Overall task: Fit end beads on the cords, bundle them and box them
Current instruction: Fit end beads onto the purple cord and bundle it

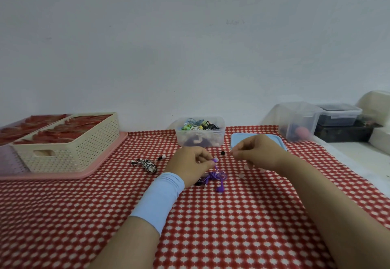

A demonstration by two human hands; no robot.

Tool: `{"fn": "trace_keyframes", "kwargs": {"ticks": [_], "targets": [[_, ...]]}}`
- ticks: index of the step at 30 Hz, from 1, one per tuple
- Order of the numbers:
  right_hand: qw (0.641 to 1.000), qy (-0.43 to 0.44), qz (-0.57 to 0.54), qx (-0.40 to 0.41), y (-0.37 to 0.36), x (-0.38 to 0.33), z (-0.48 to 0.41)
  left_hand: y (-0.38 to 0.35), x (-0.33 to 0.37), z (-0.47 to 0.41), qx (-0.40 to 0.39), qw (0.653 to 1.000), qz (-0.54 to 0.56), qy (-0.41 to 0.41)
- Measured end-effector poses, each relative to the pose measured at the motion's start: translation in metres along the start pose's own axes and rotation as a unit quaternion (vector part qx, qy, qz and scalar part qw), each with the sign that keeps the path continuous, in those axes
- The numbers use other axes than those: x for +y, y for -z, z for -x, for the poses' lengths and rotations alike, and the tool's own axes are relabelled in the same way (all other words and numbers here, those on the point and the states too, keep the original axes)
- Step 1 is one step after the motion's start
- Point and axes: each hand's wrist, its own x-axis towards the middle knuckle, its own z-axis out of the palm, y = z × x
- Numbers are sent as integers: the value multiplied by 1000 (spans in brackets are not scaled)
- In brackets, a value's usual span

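A purple cord (213, 176) lies tangled on the red-and-white checked cloth, one purple end piece (220, 189) resting on the cloth. My left hand (190, 166) pinches the cord's other end (215, 160) and holds it up. My right hand (256, 152) hovers just to the right with fingertips pinched together; whatever small bead they hold is too small to make out. A loose black bead (222, 152) lies between the hands. A black-and-white bundled cord (147, 164) lies to the left. A clear box (200, 139) of mixed cords stands behind.
A blue lid (238, 139) lies behind my right hand. A cream perforated basket (69, 152) with red contents sits on a pink tray (63, 175) at left. Clear containers (297, 120) and a dark box (341, 134) stand at the back right.
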Motion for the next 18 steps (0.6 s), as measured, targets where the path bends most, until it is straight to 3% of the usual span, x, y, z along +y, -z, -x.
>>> {"fn": "trace_keyframes", "kwargs": {"ticks": [4, 9, 14, 18], "targets": [[989, -6, 130, -69, 4, 6, -1, -1, -5, -6, -17, 996, -80, 28], [975, -13, 186, -119, 5, 5, 0, -2, -3, -8, -19, 991, -132, 17], [965, -1, 223, -138, 7, 2, -1, 8, 4, 0, 18, 990, -122, -74], [975, 19, 191, -112, 6, 3, 0, 16, 21, 12, -105, 986, -70, -109]]}}
